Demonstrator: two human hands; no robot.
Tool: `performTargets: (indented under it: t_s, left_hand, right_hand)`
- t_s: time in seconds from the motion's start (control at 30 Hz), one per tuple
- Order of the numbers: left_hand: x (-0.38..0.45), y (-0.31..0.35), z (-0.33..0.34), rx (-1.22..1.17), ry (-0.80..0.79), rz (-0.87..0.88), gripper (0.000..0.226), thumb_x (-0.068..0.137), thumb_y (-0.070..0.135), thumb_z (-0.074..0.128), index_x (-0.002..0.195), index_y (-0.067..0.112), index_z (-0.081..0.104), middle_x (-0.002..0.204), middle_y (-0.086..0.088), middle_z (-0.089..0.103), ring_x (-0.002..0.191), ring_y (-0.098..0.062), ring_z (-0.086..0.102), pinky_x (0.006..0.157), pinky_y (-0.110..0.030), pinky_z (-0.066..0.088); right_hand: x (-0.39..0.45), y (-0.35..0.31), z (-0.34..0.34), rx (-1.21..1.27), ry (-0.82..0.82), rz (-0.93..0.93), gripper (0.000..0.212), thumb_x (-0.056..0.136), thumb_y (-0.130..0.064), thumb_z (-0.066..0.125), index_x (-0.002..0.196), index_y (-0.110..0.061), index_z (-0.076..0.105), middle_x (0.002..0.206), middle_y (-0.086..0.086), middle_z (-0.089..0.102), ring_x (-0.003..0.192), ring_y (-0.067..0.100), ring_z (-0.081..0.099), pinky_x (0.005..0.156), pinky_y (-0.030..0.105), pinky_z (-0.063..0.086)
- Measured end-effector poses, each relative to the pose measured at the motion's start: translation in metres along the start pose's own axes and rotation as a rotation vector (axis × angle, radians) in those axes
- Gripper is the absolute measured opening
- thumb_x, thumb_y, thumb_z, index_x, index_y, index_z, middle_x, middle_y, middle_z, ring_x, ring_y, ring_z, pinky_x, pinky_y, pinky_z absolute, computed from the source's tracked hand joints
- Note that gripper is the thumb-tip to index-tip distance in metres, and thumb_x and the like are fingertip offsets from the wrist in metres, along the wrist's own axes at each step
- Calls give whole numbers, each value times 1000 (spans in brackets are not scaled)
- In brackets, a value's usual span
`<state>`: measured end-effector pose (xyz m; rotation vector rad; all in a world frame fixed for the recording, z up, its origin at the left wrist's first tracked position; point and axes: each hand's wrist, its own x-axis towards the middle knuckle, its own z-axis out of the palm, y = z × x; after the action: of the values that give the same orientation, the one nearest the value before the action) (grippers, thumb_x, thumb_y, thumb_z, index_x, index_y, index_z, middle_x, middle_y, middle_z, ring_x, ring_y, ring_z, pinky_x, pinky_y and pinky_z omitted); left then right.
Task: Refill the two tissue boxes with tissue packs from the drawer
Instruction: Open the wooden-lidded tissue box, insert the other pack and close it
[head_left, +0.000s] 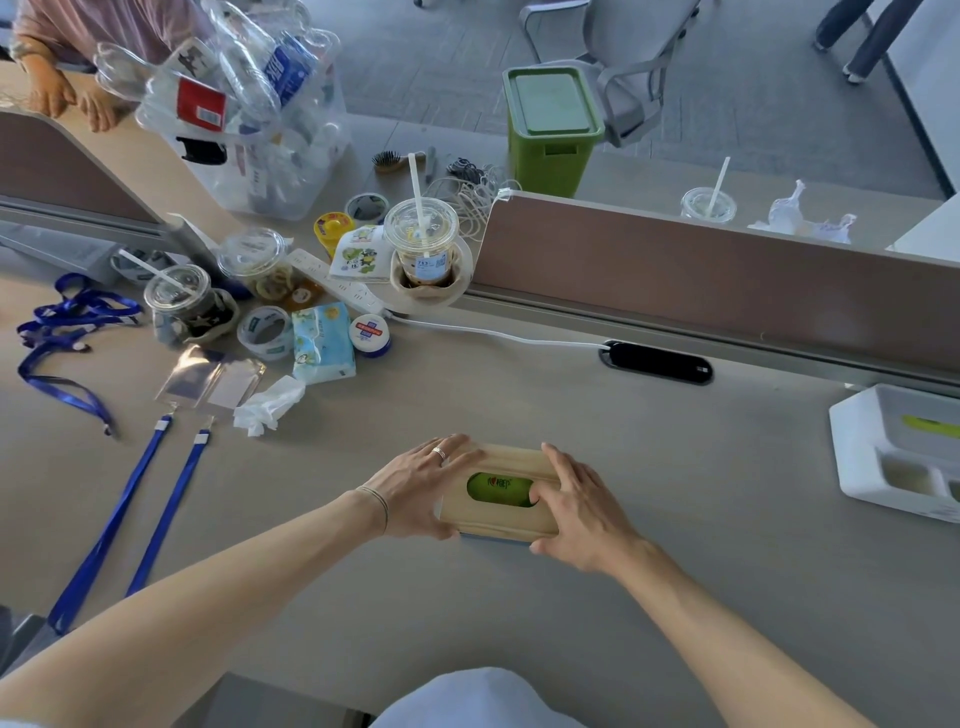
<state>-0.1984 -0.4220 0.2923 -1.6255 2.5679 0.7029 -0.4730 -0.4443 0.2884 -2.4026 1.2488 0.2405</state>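
A tissue box with a pale wooden lid (511, 522) lies on the desk in front of me. Through the lid's oval slot shows a green tissue pack (496, 487). My left hand (421, 488) grips the box's left end, fingers over the far edge and thumb at the near edge. My right hand (576, 512) holds the right end, fingers lying over the lid beside the slot. A white tissue box (857, 457) with its top open stands at the right edge of the desk, something green inside. A blue tissue pack (322, 343) lies among the clutter at the left.
Lidded drink cups (422, 244), tape rolls, a power strip and a crumpled tissue (267, 405) crowd the desk's far left. Blue lanyards (119, 499) lie at the left. A brown partition (727, 291) runs along the back. Another person's hands (67, 101) rest at the top left.
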Motion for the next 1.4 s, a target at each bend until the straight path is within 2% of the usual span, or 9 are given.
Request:
performTargets:
  t_s: [0.5,0.63,0.73,0.8,0.9,1.03,1.17,1.23,1.4]
  left_hand:
    - [2,-1,5,0,14,-10,109,65,57,82,152,30,23,159,0,25,143,-23,31,113,-30,31]
    - [1,0,14,-4,-29,-54,104,73,52,81,154,33,20,167,-1,6,153,-20,9,119,-31,23]
    - [-1,4,18,-62,-63,-120,99,77,44,80,154,38,18,168,4,-8,154,-16,1,113,-34,34]
    - [-4,8,21,-103,-76,-164,98,79,40,77,153,42,14,166,5,-17,154,-18,4,108,-38,43]
    - [-12,19,29,-296,-58,-300,104,78,38,75,149,54,1,165,1,-22,146,-29,32,102,-38,47]
    - [-16,36,44,-575,109,-489,109,79,38,75,152,49,-5,166,1,9,146,-24,31,105,-31,41]
    - [-7,53,42,-715,153,-580,103,80,29,72,149,51,0,127,6,51,118,-21,52,87,-29,46]
    - [-2,58,39,-751,160,-606,100,79,27,71,145,56,2,116,4,55,104,-21,57,82,-33,51]
    - [2,68,43,-730,154,-678,94,80,27,65,147,55,5,123,0,51,89,-23,61,73,-36,55]
  right_hand:
    - [2,13,13,52,37,-17,67,71,-55,81,130,-32,59,168,2,-2,153,26,8,124,41,15]
    - [0,21,23,206,4,29,67,76,-49,81,135,-36,55,167,-15,-14,154,21,8,123,41,19]
    - [1,21,29,271,20,37,66,78,-45,81,138,-38,54,164,-22,-19,155,17,9,121,42,25]
    - [1,20,32,266,20,42,72,80,-43,80,144,-37,49,164,-20,-21,155,18,6,122,43,24]
    - [-6,10,36,265,99,74,81,78,-37,83,148,-33,41,167,-8,-15,155,21,11,120,41,28]
    - [-14,-9,46,571,217,311,104,73,-28,86,154,-34,21,169,1,3,149,21,29,112,35,38]
    - [-10,-17,54,837,215,430,104,85,-24,76,158,-36,4,161,-3,32,143,19,39,114,36,37]
    - [-6,-23,55,806,213,435,103,86,-19,75,160,-34,5,161,-4,34,142,20,40,112,33,38]
    - [-1,-28,57,773,228,451,105,82,-23,79,160,-32,8,162,-5,31,144,18,38,112,36,39]
